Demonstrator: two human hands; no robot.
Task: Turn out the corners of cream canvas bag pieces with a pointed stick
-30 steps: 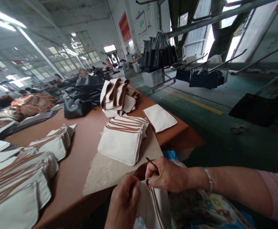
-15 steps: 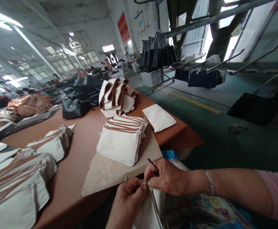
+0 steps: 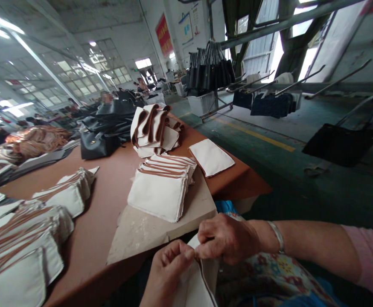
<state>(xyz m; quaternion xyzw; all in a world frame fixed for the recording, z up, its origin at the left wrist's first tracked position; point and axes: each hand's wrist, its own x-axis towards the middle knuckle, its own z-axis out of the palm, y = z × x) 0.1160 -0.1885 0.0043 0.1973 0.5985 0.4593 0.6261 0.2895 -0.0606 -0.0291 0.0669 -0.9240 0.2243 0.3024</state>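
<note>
Over my lap, both hands pinch a white fabric panel with a brown edge [image 3: 191, 286], which looks like a bag lining or pouch. My left hand [image 3: 173, 263] is closed on its upper edge, thumb against forefinger. Close against it, my right hand [image 3: 226, 239] is closed on the same brown edge, fingers curled. What lies between the fingertips is hidden. Just beyond my hands, a stack of white panels with brown edges [image 3: 157, 194] rests on a cardboard sheet [image 3: 132, 238].
On the brown table [image 3: 109, 183] are a folded white-and-brown bundle [image 3: 154, 128], a single white panel [image 3: 210, 157], black bags [image 3: 98, 143] and more panel stacks [image 3: 20, 251] at left. Dark bags [image 3: 210, 74] hang on a metal rack beyond. Other people sit far back.
My right hand has turned over slightly and its fingers have curled downward. The thin dark strip that stuck up from it no longer shows. My left hand keeps its pinch.
</note>
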